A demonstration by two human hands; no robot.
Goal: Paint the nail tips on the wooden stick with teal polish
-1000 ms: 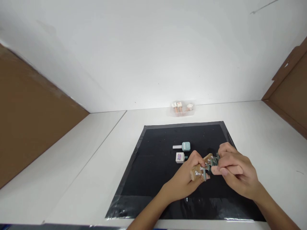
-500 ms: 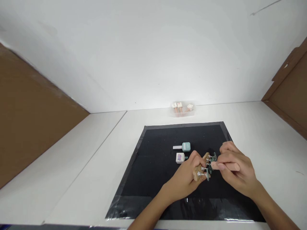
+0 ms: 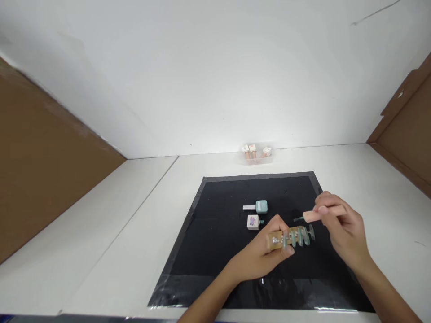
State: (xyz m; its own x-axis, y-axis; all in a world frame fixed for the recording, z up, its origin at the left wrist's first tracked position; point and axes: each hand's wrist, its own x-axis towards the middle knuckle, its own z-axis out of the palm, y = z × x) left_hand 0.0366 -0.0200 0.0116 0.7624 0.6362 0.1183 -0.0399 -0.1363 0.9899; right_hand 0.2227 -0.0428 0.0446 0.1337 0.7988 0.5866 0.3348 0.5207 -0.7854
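My left hand [image 3: 266,253] grips a wooden nail-tip stand [image 3: 275,241] between thumb and fingers. Several green false nails [image 3: 299,237] stand in a row on its metal posts, facing right. Held in my right hand [image 3: 345,229] is a nail polish brush [image 3: 311,216] with a pink handle; its dark bristle tip points left, above the nails and apart from them. A white polish bottle [image 3: 252,222] lies on its side by my left hand, its green-smeared neck to the right. Behind it lies a teal polish bottle [image 3: 261,207] with a silver cap.
A black mat [image 3: 218,251] covers the middle of the white table [image 3: 111,251]. At the back, against the white wall, a clear plastic tray [image 3: 257,160] holds white bottles with pink caps. Brown panels [image 3: 47,170] rise at both sides.
My right hand has drawn the brush up and right, off the nails, so its bristles now show. My left hand has turned the stand, bringing the row of nails into fuller view.
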